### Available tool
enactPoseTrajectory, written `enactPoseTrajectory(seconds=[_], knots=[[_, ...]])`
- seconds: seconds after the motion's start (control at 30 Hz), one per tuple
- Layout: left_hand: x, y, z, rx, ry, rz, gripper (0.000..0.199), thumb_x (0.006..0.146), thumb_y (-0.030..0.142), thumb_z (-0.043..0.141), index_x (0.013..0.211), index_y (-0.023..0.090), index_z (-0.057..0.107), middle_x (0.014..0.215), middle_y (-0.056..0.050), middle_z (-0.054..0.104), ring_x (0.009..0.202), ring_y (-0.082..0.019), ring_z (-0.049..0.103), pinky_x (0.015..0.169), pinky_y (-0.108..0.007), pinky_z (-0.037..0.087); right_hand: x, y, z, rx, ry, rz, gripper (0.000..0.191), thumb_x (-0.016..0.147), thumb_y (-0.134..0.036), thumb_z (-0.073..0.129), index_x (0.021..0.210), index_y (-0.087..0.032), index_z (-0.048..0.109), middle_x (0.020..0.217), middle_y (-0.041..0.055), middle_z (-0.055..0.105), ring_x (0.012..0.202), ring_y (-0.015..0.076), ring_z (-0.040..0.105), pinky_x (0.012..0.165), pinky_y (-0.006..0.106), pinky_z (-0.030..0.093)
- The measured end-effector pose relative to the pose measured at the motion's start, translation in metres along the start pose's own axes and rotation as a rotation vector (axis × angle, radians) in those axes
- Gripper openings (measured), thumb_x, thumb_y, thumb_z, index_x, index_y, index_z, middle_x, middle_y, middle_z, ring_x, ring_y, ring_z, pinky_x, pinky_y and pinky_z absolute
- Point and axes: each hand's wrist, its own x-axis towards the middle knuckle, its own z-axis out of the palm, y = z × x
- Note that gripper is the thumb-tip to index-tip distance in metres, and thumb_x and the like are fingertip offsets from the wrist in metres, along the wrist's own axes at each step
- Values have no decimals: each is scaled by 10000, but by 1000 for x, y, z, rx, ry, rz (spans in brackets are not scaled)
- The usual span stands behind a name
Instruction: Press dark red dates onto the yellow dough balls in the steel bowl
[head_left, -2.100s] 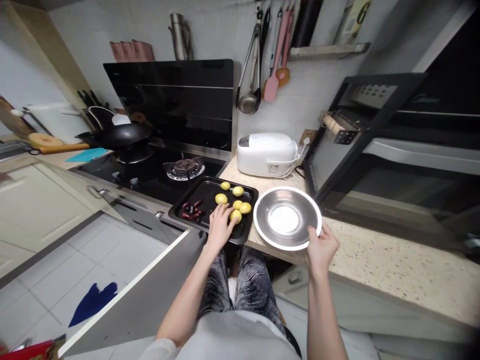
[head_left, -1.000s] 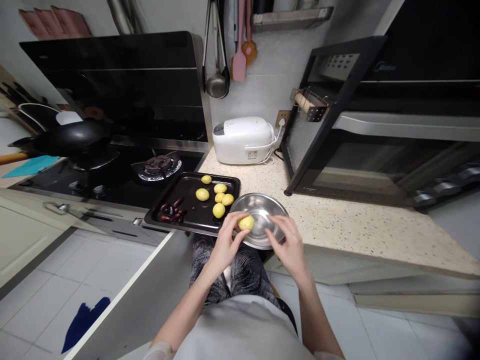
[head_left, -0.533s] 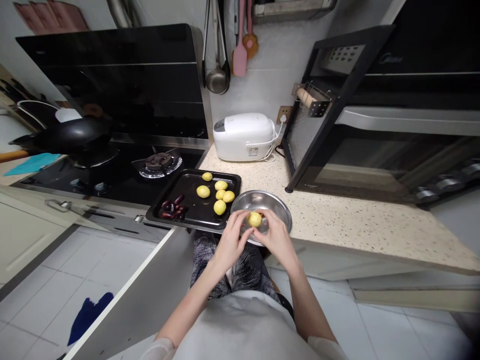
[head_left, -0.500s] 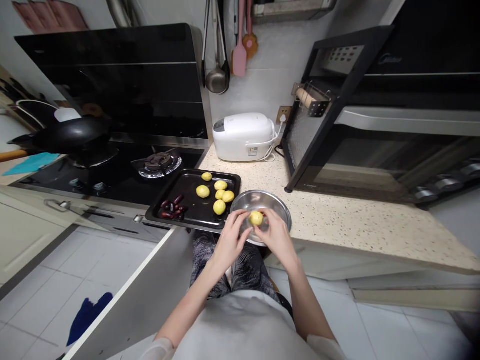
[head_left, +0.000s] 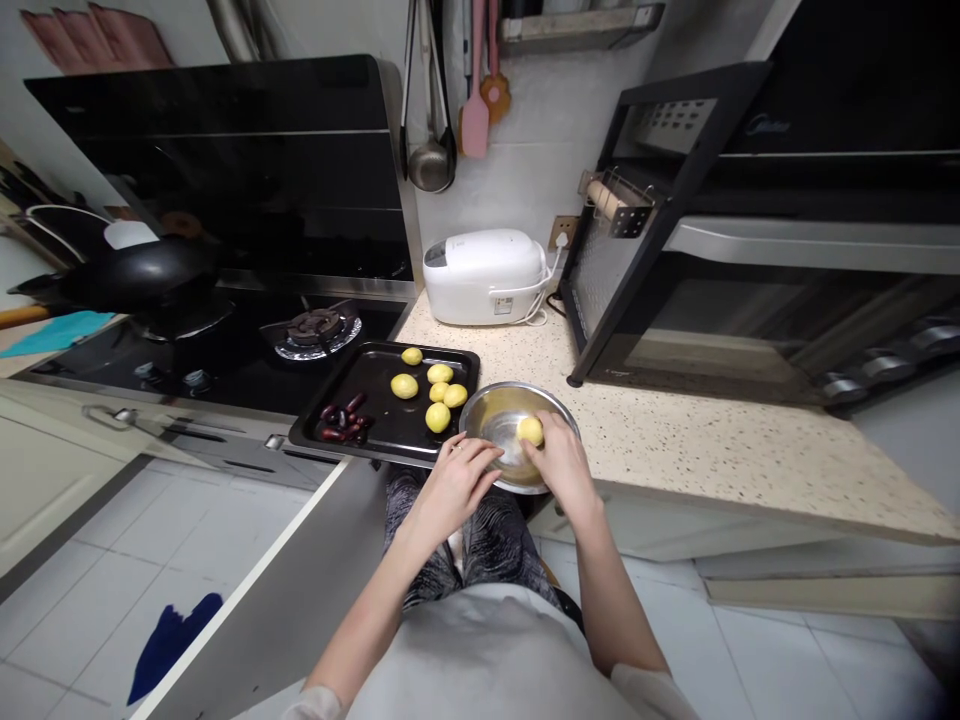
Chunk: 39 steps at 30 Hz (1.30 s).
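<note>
"What is pictured in the bowl area?"

"A single yellow fruit (head_left: 530, 430), rounded, smooth and lemon-like, is held inside the outline of a shiny steel bowl (head_left: 501, 408) at the edge of the speckled table (head_left: 517, 350). Whether the metal is touched by it cannot be told."

"And the hands?"

"By the right hand (head_left: 559, 460), the fruit is pinched between thumb and fingers, the forearm being angled in from below. The left hand (head_left: 450, 485) is poised palm down by the bowl's near left rim, its fingers bent and a gap left below them to the thumb; nothing is gripped there."

"How many are counted?"

"One fruit is held. Six more are scattered on one black tray (head_left: 394, 438), set just left of the bowl. Dark red, elongated fruits (head_left: 343, 420) are heaped at its left end; their number is obscured by overlap."
</note>
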Motion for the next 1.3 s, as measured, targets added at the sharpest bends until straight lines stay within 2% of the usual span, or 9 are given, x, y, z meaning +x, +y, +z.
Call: enactPoseTrajectory(seconds=[0.13,0.27,0.5,0.6,0.7,0.8,0.97,1.17,1.3], knots=[[0,-1,-4,0,-9,-3,264,1063,278,503,1301,242,613,1245,-68,704,1208,-222,654,1202,-488,388,-2,3,-2,16,-11,-30,362,850,-114,623,1207,-172,622,1112,128,689,1089,297,656,933,410,518],[-1,-5,-8,-4,6,-27,282,1062,294,505,1315,257,623,1246,-70,704,1205,-230,653,1201,-494,389,-1,4,-4,27,-46,-43,345,829,-114,643,1166,-180,623,1068,120,702,1055,300,659,903,411,518],[-2,-8,-10,-12,5,-38,281,1053,296,529,1312,254,628,1280,-80,689,1254,-243,628,1186,-488,400,-3,-3,-6,126,-128,-162,317,786,-108,657,1081,-219,626,1089,78,720,1050,278,661,894,389,509],[-2,-16,-10,-17,70,-72,307,1053,297,521,1346,258,607,1384,-104,630,1330,-260,582,1141,-457,449,-7,-2,-11,109,-163,-131,303,786,-104,656,1062,-224,624,1069,73,717,1016,275,669,853,374,502],[0,-34,-8,24,230,-201,334,1054,255,491,1376,239,580,1430,-128,579,1349,-273,556,1131,-453,464,-10,0,-17,70,-179,-119,277,794,-107,650,1045,-222,628,1044,71,711,996,277,662,818,369,493],[4,-58,-7,99,350,-347,322,1024,212,516,1333,216,604,1363,-135,601,1274,-291,584,1107,-467,484,-12,0,-22,-3,-162,-125,277,793,-96,646,1044,-214,643,1041,87,706,1013,296,646,811,381,494],[9,-82,-4,125,289,-478,331,962,297,651,1278,202,631,1227,-126,671,1136,-324,658,977,-467,562,-12,-2,-21,-56,-140,-125,290,791,-84,666,1056,-202,675,1057,101,721,1021,312,649,845,411,507],[13,-90,4,-10,301,-434,370,861,246,754,1204,191,629,1156,-98,677,954,-251,693,864,-399,604,-13,-4,-24,-52,-153,-99,317,814,-102,695,1119,-190,688,1075,99,729,1034,311,660,862,416,511],[10,-89,2,-135,418,-392,340,819,206,754,1136,191,631,1103,-76,641,893,-203,670,747,-329,625,-15,-6,-30,-54,-172,-78,309,840,-109,694,1139,-187,687,1116,98,729,1063,313,660,856,416,519]])
